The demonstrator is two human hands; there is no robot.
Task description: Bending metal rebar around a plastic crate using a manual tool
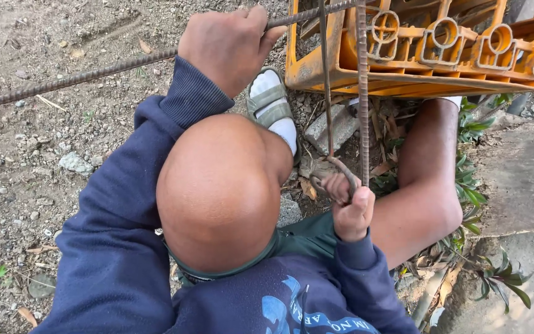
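Long ribbed rusty steel reinforcing bar (81,75), lying nearly level from far left toward the far centre. Thinner bent rusty steel rod (362,99), upright at centre right, its lower end hooked.

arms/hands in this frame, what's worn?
Both arms are in a dark navy sweatshirt with ribbed knit cuffs: left sleeve, right sleeve. Left hand and right hand are bare: no gloves, watch or rings visible.
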